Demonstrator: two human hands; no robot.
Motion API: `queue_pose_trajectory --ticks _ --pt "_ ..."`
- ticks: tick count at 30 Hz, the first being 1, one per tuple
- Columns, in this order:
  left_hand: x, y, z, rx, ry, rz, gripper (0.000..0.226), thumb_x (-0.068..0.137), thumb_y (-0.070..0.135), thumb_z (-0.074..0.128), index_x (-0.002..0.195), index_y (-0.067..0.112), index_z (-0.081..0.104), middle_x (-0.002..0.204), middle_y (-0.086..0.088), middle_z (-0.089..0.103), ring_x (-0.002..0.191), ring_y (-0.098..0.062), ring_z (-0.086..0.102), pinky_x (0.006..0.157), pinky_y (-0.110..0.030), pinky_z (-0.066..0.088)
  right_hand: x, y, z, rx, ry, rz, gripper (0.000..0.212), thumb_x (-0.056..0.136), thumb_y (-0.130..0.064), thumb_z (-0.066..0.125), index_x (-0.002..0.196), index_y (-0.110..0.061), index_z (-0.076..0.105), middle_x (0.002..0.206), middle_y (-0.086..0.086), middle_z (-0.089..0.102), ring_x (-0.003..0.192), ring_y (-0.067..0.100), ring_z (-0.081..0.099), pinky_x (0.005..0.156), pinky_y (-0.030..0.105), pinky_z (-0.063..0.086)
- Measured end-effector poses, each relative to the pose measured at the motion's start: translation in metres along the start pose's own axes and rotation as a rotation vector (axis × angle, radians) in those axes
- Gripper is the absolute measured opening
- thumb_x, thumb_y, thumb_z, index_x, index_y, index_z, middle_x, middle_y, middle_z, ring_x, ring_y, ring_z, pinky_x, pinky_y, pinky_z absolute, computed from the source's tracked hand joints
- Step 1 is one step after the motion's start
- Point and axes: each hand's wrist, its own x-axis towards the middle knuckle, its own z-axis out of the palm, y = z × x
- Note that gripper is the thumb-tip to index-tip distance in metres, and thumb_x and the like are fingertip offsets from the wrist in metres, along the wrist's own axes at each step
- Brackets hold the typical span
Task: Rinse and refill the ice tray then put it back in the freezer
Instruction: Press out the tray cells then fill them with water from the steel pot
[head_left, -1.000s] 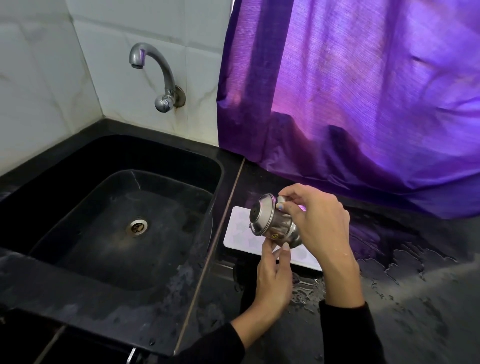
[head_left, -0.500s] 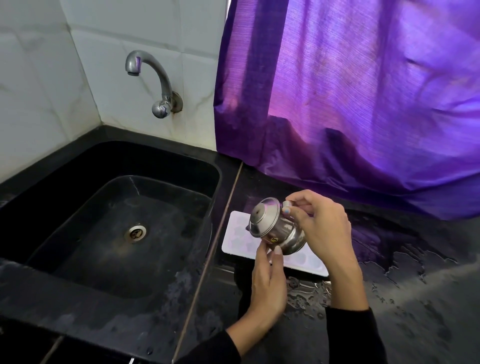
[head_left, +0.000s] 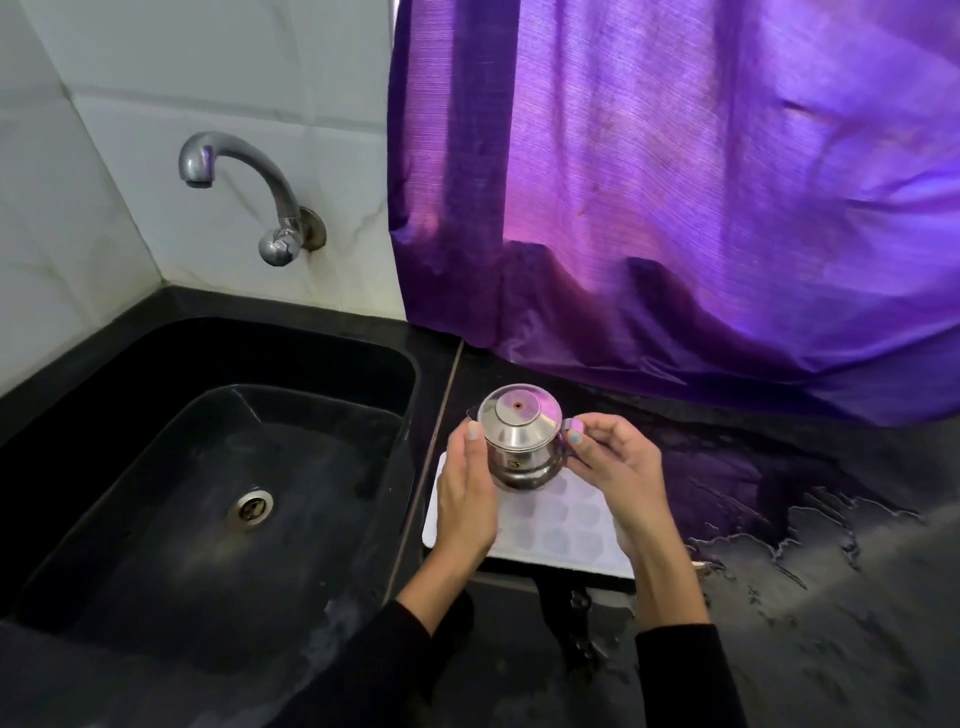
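Steel little pot (head_left: 521, 446) with a lid, upright, held over the far left end of the white ice tray (head_left: 558, 525). Hard to tell if sitting on the tray or just above it. Small sticker on the belly facing the camera, tiny knob hole in the middle of the lid.

Left hand (head_left: 465, 501) cupped against the pot's left side, fingers straightish and pressed flat along it, thumb tip up near the lid rim. Right hand (head_left: 615, 465) on the other side, thumb and fingers curled in, pinching the small handle sticking out of the pot's right. Black sleeves on both arms.

Tray lying flat on the black countertop (head_left: 831, 649), just right of the seam next to the sink (head_left: 218, 499), rounded pockets showing in rows. Can't say whether any water in them, too washed out.

Wet patches and streaks all over the counter to the right of the tray. Black sink basin with a metal drain (head_left: 251, 508), chrome tap (head_left: 249, 195) on the white tiled wall above it, nothing running from it. Purple curtain (head_left: 675, 182) hanging behind, its hem bunched on the counter just past the pot.
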Motion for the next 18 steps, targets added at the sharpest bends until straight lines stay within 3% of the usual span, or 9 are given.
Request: queue_pose_trajectory --ticks 3,6,9,12,16,18 --pt "0.021 0.003 0.005 -0.005 -0.045 -0.011 0.038 0.102 0.041 0.027 0.13 0.028 0.051 0.109 0.027 0.054 0.113 0.0 0.05 0.088 -0.008 0.034 0.014 0.008 -0.002 0.067 0.023 0.036 0.011 0.089 -0.002 0.063 0.091 -0.012 0.065 0.081 -0.003 0.072 0.082 0.011 0.066 0.083 0.032 0.055" --pt "0.042 0.0 0.013 0.001 -0.101 -0.026 0.033 0.094 0.053 0.026 0.114 0.043 0.051 0.112 0.023 0.058 0.115 0.0 0.052 0.099 -0.021 0.038 0.032 0.014 -0.003 0.133 0.037 0.063 0.012 0.09 -0.002 0.059 0.092 -0.013 0.064 0.085 -0.003 0.07 0.082 0.01 0.064 0.089 0.035 0.052" --pt "0.062 -0.003 0.025 -0.004 -0.12 -0.052 0.038 0.092 0.054 0.026 0.115 0.041 0.053 0.111 0.024 0.057 0.116 -0.002 0.052 0.102 -0.026 0.037 0.054 0.021 -0.006 0.174 0.047 0.082 0.014 0.093 -0.002 0.056 0.093 -0.015 0.063 0.087 -0.004 0.069 0.08 0.003 0.065 0.091 0.033 0.051" --pt "0.08 -0.005 0.037 0.02 -0.134 -0.067 0.034 0.091 0.055 0.026 0.103 0.042 0.056 0.098 0.027 0.059 0.105 0.008 0.053 0.094 -0.021 0.037 0.076 0.028 -0.01 0.215 0.068 0.098 0.014 0.094 -0.003 0.054 0.095 -0.015 0.061 0.093 -0.002 0.067 0.08 0.002 0.065 0.092 0.032 0.05" --pt "0.098 -0.006 0.055 0.063 -0.133 -0.069 0.045 0.102 0.044 0.027 0.129 0.021 0.055 0.1 0.029 0.054 0.111 0.0 0.05 0.095 -0.021 0.033 0.104 0.035 -0.016 0.21 0.088 0.113 0.012 0.095 -0.006 0.054 0.096 -0.016 0.061 0.095 -0.003 0.069 0.085 0.002 0.065 0.092 0.029 0.051" --pt "0.104 -0.005 0.062 0.087 -0.132 -0.09 0.046 0.102 0.043 0.027 0.134 0.019 0.052 0.106 0.025 0.052 0.114 0.0 0.046 0.094 -0.02 0.029 0.115 0.04 -0.018 0.202 0.101 0.128 0.012 0.095 -0.007 0.054 0.096 -0.016 0.061 0.096 -0.002 0.068 0.087 0.003 0.064 0.092 0.029 0.051"
